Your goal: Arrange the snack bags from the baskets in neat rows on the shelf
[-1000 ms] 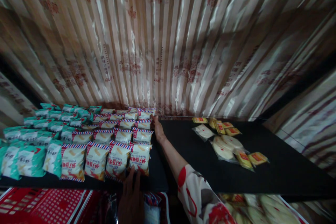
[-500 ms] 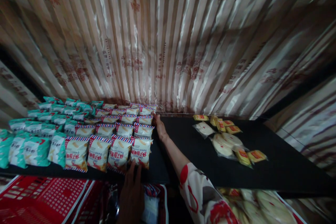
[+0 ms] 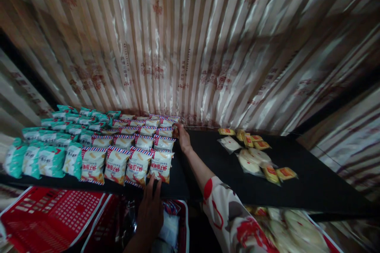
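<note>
Head view:
1. Left hand (image 3: 150, 210): fingers extended, not clamped, tips at lower front of rightmost front-row white snack bag (image 3: 160, 166).
2. Right hand (image 3: 184, 140): beside right edge of rear white bags (image 3: 168, 121); can't tell if gripping.
3. Bags stand in rows on black shelf (image 3: 314, 158); teal bags (image 3: 51, 161) left.
4. Yellow packs (image 3: 286, 173), wrapped white discs (image 3: 249, 163) farther right.
5. Red basket (image 3: 56, 209) below.

The view is dim and slightly soft. Pale glare streaks the pleated sheet (image 3: 166, 47), and a broad shadow crosses its upper right. The left hand (image 3: 151, 211) lies in shade, detail mostly lost; small print on the packets (image 3: 138, 166) blurs, and the edges look stretched.
</note>
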Demonstrator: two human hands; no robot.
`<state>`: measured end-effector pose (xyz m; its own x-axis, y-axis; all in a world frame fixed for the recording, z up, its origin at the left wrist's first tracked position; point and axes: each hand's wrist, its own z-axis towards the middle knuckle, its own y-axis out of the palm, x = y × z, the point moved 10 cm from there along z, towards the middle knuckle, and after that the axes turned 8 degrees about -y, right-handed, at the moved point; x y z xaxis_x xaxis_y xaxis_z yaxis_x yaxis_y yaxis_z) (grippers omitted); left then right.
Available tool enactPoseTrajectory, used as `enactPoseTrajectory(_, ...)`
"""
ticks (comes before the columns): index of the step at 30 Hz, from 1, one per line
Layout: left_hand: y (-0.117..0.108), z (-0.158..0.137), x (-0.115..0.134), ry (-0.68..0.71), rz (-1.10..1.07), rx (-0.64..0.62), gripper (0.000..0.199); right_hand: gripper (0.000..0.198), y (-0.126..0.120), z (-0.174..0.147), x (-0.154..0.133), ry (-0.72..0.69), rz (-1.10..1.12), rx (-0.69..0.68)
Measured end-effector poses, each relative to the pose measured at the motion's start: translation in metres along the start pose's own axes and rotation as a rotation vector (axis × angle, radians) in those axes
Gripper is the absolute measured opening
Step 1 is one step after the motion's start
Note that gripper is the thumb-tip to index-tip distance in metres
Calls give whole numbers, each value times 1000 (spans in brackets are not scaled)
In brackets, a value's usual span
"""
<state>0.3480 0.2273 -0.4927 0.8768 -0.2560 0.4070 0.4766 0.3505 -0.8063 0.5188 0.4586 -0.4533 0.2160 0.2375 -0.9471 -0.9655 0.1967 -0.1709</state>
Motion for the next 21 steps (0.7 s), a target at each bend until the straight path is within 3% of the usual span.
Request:
enactPoseTrajectory(3, -4, 0, 2, 14, 23, 35, 60, 68, 3, 14, -42, -262, -226, 7)
enactPoseTrajectory(5, -3, 0, 2, 23, 39, 47, 63, 65, 16, 25, -54, -326, -285, -55)
enactPoseTrajectory(11, -1, -2, 0, 41, 74, 68, 72, 51, 45, 45, -30, -164, -296, -216)
enactPoseTrajectory(21, 11, -6, -6, 13, 92, 21, 71, 55, 63, 48, -29, -207, -300, -348)
